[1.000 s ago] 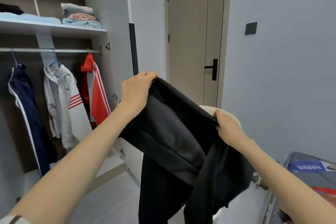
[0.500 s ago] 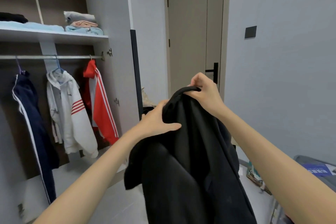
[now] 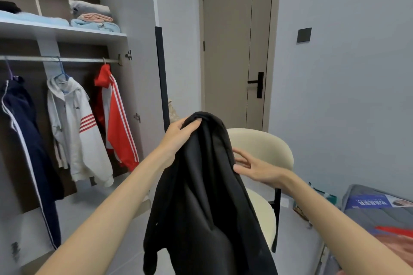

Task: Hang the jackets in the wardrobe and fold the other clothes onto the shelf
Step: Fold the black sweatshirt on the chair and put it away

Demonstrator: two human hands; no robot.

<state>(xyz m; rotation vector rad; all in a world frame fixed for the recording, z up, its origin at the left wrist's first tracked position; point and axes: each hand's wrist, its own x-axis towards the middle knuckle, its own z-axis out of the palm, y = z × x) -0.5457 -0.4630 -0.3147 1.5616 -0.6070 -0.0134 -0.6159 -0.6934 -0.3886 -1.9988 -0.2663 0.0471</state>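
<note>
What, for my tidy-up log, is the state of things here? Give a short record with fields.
left hand: grips the top of the black garment
right hand: open, fingers touching the garment's side
black garment: hangs from the left hand, in front of the chair
rail: navy jacket, white jacket and red jacket hang from it
shelf: carries folded clothes
task state: black garment neither hung nor folded yet

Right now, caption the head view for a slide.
Left hand grips a black garment, right hand touching it, beside the wardrobe.
</note>
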